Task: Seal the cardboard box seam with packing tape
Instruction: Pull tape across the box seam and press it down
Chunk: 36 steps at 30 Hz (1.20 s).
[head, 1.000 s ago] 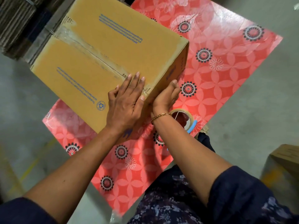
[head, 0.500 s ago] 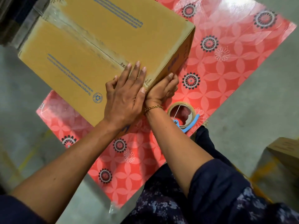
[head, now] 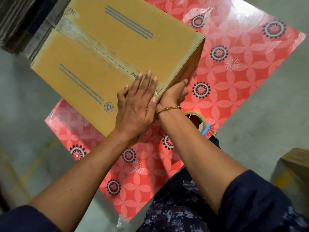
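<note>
Head view, looking down: your brown corrugated cardboard box (head: 117, 52) with blue printed lines sits on a red floral-patterned plastic-covered table (head: 242, 67), its far corner hanging past the table's edge. A strip of clear packing tape (head: 93, 46) runs along the centre seam of the box top, from the far edge toward the near corner, wrinkled and shiny at the far end.

Your left hand (head: 137, 108) lies flat and spread on the box top at the near end of the seam, fingers extended, palm pressing down; it grips nothing. Your right hand (head: 173, 96) is pressed against the side face of the box just under that same corner, fingers laid flat along the cardboard, also closed around nothing. The two hands meet at the box edge, thumb of the left touching the right wrist area, where a thin gold chain bracelet (head: 168, 109) sits.

Just beside your right forearm, a tan roll of packing tape on a blue-handled dispenser (head: 199, 120) rests on the table near its edge, partly hidden by the arm. Dark blue floral sleeves (head: 260, 201) cover your upper arms. Another brown cardboard box (head: 296, 161) stands on the grey floor to your right.
</note>
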Tool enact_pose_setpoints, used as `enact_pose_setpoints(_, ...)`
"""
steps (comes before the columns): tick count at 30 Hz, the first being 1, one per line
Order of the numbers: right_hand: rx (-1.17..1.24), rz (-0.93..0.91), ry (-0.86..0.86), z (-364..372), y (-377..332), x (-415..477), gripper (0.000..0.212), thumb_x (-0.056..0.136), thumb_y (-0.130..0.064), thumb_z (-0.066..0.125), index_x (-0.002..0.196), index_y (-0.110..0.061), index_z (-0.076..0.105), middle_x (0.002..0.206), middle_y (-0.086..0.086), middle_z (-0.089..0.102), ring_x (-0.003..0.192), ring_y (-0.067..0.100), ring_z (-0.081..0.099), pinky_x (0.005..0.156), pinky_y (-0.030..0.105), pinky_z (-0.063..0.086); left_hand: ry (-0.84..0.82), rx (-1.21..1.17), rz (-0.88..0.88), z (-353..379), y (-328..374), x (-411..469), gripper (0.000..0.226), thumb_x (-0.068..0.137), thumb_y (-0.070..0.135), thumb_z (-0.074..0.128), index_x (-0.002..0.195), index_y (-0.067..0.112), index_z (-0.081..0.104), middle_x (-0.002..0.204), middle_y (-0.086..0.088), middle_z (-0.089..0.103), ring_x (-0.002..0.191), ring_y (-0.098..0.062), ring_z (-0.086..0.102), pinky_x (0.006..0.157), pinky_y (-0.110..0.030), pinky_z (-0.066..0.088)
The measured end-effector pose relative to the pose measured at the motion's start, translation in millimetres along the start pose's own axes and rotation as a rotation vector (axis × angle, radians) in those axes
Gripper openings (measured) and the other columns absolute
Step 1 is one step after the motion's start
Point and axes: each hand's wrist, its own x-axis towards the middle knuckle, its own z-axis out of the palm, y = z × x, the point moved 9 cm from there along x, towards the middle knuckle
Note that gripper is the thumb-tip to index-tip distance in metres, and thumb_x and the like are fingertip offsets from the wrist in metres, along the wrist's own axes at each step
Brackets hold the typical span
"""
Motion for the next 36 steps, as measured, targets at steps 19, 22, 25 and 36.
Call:
enact_pose_setpoints(19, -0.217, -0.154, 0.060, -8, -20, 17, 0.044, 0.104, -0.041, 0.035, 0.124, -0.010, 0.060, 0.134, 0.016, 0.063, 0.124, 0.038, 0.055, 0.103, 0.040, 0.041, 0.026, 0.011, -0.020, -3, -4, 5, 0.059, 0.100, 0.036, 0.036, 0.158, 0.027, 0.033, 0.169, 0.004, 0.024, 0.156, -0.014, 0.019, 0.109, -0.047, 0.028)
enact_pose_setpoints(22, -0.217, -0.262, -0.017, -17, -43, 20, 0.042, 0.101, -0.041, 0.040, 0.119, -0.008, 0.059, 0.125, 0.016, 0.065, 0.116, 0.036, 0.059, 0.085, 0.036, 0.040, 0.019, 0.032, -0.017, -3, -4, 4, 0.063, 0.099, 0.047, 0.035, 0.158, 0.026, 0.032, 0.169, 0.003, 0.024, 0.156, -0.015, 0.020, 0.109, -0.048, 0.029)
enact_pose_setpoints(25, -0.352, -0.946, -0.176, -39, -121, -21, 0.048, 0.090, -0.044, 0.047, 0.119, -0.008, 0.059, 0.125, 0.011, 0.060, 0.119, 0.028, 0.053, 0.100, 0.037, 0.039, -0.011, 0.090, -0.028, 1, -5, 6, 0.072, 0.099, 0.064, 0.030, 0.159, 0.024, 0.029, 0.170, 0.002, 0.021, 0.157, -0.016, 0.019, 0.109, -0.048, 0.029)
enact_pose_setpoints(36, -1.845, -2.302, -0.932, 56, -108, -98, 0.094, 0.085, -0.069, 0.054, 0.156, -0.012, 0.030, 0.164, 0.007, 0.033, 0.152, 0.027, 0.031, 0.120, 0.045, 0.030, -0.025, 0.168, -0.080, 7, 4, 10, 0.086, 0.090, 0.070, 0.044, 0.153, 0.013, 0.034, 0.167, -0.008, 0.029, 0.153, -0.027, 0.029, 0.111, -0.057, 0.034)
